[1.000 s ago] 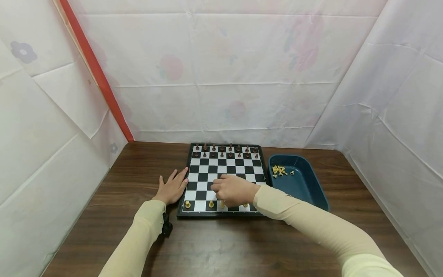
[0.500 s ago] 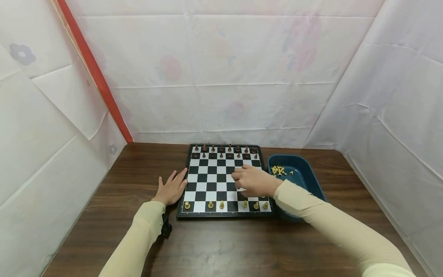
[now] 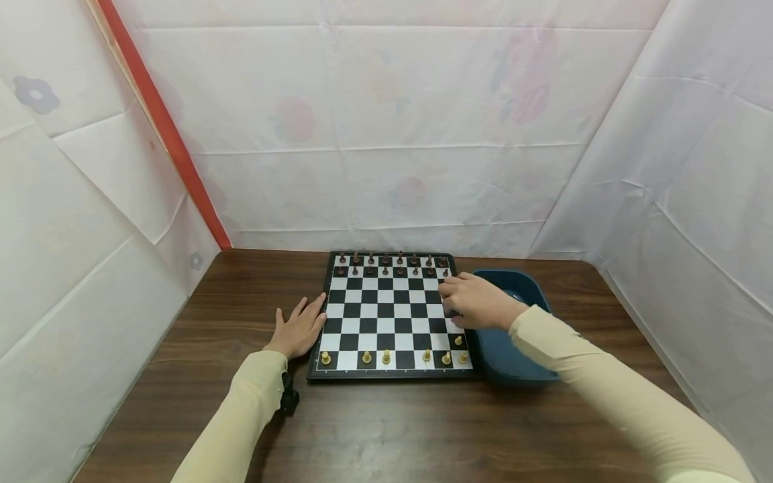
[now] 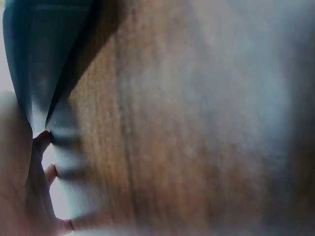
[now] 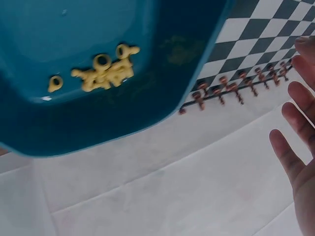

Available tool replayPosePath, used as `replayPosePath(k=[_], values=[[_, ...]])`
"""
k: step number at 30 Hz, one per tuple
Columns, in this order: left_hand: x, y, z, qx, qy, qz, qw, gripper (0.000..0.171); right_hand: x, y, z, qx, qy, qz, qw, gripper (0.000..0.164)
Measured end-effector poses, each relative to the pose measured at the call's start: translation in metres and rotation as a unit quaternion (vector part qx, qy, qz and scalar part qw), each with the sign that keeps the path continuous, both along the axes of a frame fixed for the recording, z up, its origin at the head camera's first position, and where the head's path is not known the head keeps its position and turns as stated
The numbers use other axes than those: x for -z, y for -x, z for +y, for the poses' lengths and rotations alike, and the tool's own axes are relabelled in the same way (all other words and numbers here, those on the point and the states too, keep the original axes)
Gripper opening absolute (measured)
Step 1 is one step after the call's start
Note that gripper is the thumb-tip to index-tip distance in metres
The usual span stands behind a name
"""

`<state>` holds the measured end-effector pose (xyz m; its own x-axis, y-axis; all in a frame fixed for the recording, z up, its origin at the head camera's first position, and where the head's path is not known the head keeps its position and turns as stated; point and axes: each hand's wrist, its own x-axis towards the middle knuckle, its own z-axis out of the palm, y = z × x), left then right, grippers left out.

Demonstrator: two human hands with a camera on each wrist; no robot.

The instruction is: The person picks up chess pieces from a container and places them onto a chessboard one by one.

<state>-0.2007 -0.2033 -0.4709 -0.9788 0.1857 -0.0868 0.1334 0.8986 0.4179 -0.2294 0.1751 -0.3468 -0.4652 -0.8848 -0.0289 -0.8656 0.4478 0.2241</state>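
Observation:
A black-and-white chessboard (image 3: 385, 310) lies on the table. My left hand (image 3: 298, 330) rests with spread fingers at its left edge. My right hand (image 3: 481, 302) hovers over the board's right edge and the near side of a blue tray (image 3: 510, 362). In the right wrist view its fingers (image 5: 301, 123) are loosely extended and hold nothing. Several yellow chess pieces (image 3: 386, 357) stand on the front row, with gaps, and one yellow pawn (image 3: 458, 341) stands ahead of them at the right. More yellow pieces (image 5: 106, 73) lie heaped in the tray, hidden by my hand in the head view.
Two rows of dark brown chess pieces (image 3: 385, 271) stand at the board's far side. The brown wooden table (image 3: 374, 429) is bounded by white sheeting (image 3: 386, 194) behind and on both sides. A red strip (image 3: 163, 121) runs along the left back corner.
My right hand has moved from the front row to the right, toward the tray, uncovering a yellow piece on that row. My left hand has stayed at the board's edge.

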Motion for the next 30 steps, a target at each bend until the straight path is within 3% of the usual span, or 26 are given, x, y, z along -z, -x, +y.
replayPosePath(k=[12,21,30], values=[[-0.001,0.001,0.0,-0.003,0.003,-0.003,1.0,0.055,0.001,0.016,0.039,0.032,0.04,-0.004,0.999,0.008],[-0.001,0.0,0.0,0.0,0.002,-0.001,1.0,0.055,0.014,0.035,0.067,0.06,0.038,0.0,0.997,0.009],[0.0,0.001,0.0,0.0,0.006,-0.001,1.0,0.055,0.027,0.047,0.077,0.071,0.028,-0.003,0.997,0.01]])
